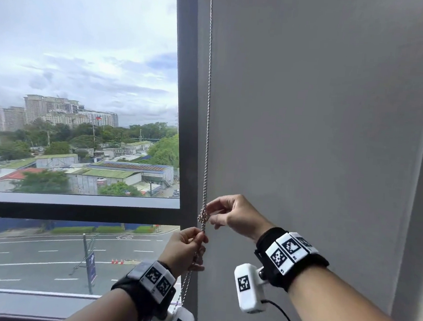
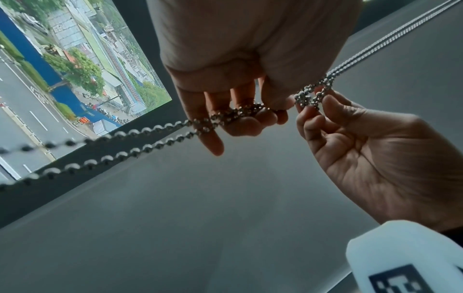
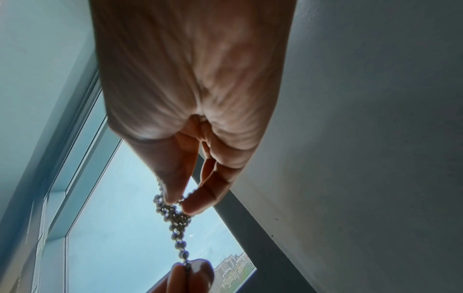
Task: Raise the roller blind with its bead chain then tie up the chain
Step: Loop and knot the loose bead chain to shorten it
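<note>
Wall (image 1: 324, 119): grey, filled the right of the head view, from the window frame to the right edge.
Window (image 1: 79, 84): took the left half; cloudy sky, buildings, trees and a road showed through the glass.
Frame (image 1: 182, 132): dark upright bar stood between glass and wall; a cross bar ran left from it below the middle.
Blind: could not be seen in any view.
Chain (image 1: 208, 109): silver beads, two strands hung side by side along the frame's right edge, down from the top of the head view to the hands, then on below the left hand.
Right hand (image 1: 233, 217): thumb and forefinger pinched the knot from the right; other fingers curled loosely.
Left hand (image 1: 184, 250): just below the right, fingers curled round the two strands under the knot.
Knot (image 1: 203, 217): small bunch of beads, between the two hands, touching both.
</note>
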